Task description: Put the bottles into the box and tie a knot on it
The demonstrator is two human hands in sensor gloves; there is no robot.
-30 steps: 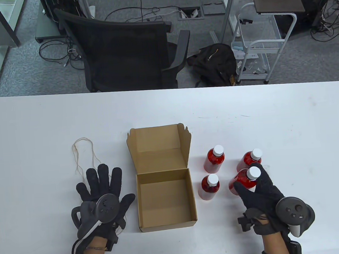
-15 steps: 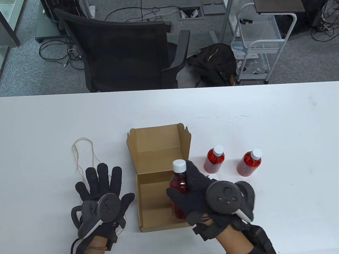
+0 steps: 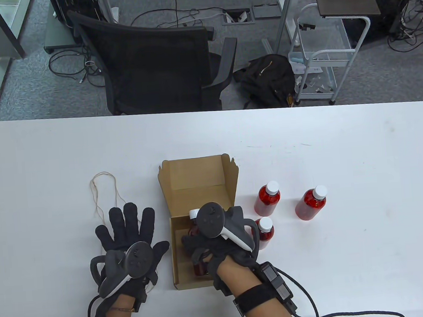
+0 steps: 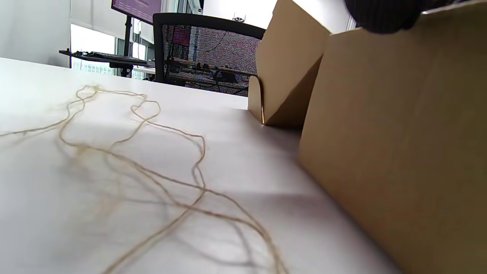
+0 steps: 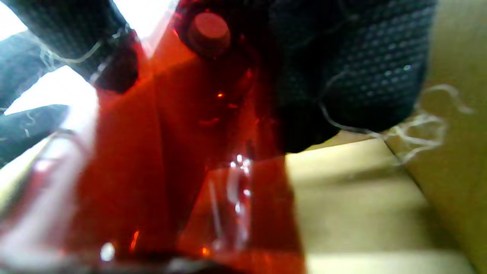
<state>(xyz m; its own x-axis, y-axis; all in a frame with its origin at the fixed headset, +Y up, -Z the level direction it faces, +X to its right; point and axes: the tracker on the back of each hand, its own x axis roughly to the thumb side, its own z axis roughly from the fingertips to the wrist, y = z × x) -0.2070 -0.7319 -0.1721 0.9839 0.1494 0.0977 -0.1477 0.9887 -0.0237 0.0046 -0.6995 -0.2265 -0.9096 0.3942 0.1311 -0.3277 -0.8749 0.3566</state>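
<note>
Bottle of red liquid with a white cap (image 3: 195, 240): I grasp it in my right hand (image 3: 213, 248), fingers curled round its body, and it sits down inside the open brown cardboard box (image 3: 178, 256) near the middle of the white tabletop (image 3: 367, 226). From above, my glove and the tracker on its back cover most of the bottle; only the cap and slivers of red show. The right wrist view is close and blurred, but it shows the red body pressed between my black fingers (image 5: 342, 76) with the box's tan floor and wall behind, which the overhead camera hides.

My left hand (image 3: 130, 245) lies flat and released on the tabletop just left of the box, fingers spread, resting over part of the thin tan twine (image 3: 97, 196). From above the twine vanishes under that glove; the left wrist view shows its loose loops (image 4: 152, 171) lying beside the box's outer wall (image 4: 399, 152).

Three more red bottles with white caps stand right of the box: one nearest (image 3: 266, 232), partly covered by my right tracker, one behind it (image 3: 267, 198), and one farther right (image 3: 312, 202).
</note>
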